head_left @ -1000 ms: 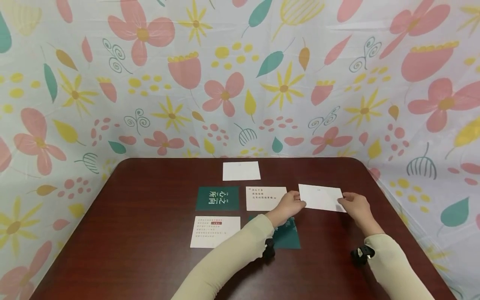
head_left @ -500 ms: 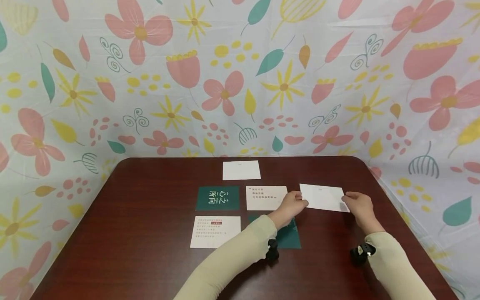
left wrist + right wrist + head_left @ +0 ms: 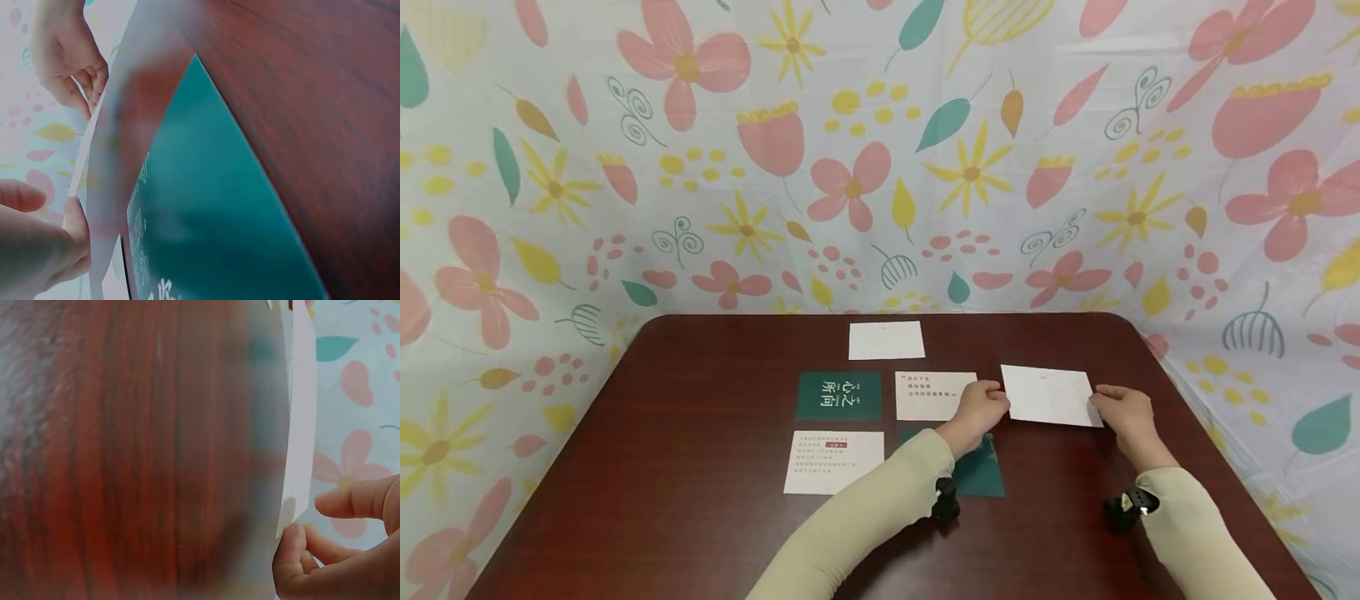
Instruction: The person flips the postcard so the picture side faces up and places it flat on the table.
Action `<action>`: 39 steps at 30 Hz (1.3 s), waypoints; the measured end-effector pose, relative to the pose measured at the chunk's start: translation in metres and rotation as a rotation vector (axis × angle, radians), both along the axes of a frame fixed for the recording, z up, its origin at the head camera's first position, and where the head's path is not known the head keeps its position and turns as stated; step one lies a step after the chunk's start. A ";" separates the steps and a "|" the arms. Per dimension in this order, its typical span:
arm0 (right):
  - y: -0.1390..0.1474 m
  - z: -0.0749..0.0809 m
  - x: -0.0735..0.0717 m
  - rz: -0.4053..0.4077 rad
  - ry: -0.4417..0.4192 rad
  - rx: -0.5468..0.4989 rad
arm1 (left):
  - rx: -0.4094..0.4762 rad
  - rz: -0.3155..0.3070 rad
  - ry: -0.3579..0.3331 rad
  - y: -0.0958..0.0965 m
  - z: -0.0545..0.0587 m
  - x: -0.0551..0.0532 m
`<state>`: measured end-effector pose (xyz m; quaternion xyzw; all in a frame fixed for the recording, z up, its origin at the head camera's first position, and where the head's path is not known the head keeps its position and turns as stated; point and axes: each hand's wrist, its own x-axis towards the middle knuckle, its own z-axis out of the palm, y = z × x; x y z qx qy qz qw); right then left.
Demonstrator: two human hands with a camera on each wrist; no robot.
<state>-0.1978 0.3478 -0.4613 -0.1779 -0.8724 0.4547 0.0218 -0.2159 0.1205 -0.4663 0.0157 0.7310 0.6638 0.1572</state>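
Note:
A plain white card (image 3: 1051, 396) with a tiny mark lies at the right of the card group, between both hands. My left hand (image 3: 977, 414) touches its left edge; in the left wrist view, a fingertip (image 3: 76, 209) meets the card and the thumb (image 3: 25, 195) stands apart. My right hand (image 3: 1127, 419) is at the right edge. In the right wrist view, bent fingers (image 3: 290, 550) touch the card's corner and the thumb (image 3: 344, 501) is raised off it. Left of these lies a cream card (image 3: 928, 396) with dark writing, partly covered by my left hand.
A green card (image 3: 838, 396) and a cream card with red print (image 3: 833, 462) lie to the left. Another green card (image 3: 988, 471) is partly under my left forearm. A white card (image 3: 886, 341) lies near the back edge of the dark wooden table (image 3: 647, 467). Floral cloth (image 3: 850, 125) hangs behind.
The white card and both hands have shifted slightly right, and the right hand sits a little farther out at its edge. The other cards keep their places on the table.

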 end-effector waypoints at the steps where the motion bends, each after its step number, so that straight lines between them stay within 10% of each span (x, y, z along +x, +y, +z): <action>1: 0.000 0.000 0.000 0.000 0.008 -0.005 | -0.003 0.012 0.004 -0.001 -0.001 0.000; 17: -0.001 0.007 -0.006 0.028 0.075 -0.115 | 0.099 0.056 0.024 -0.013 0.002 -0.009; 28: 0.003 0.014 -0.003 0.038 0.132 -0.695 | 0.127 0.068 0.026 -0.022 0.001 -0.015; 39: 0.008 0.016 0.005 0.100 0.231 -0.911 | 0.169 0.057 0.087 -0.024 0.004 -0.014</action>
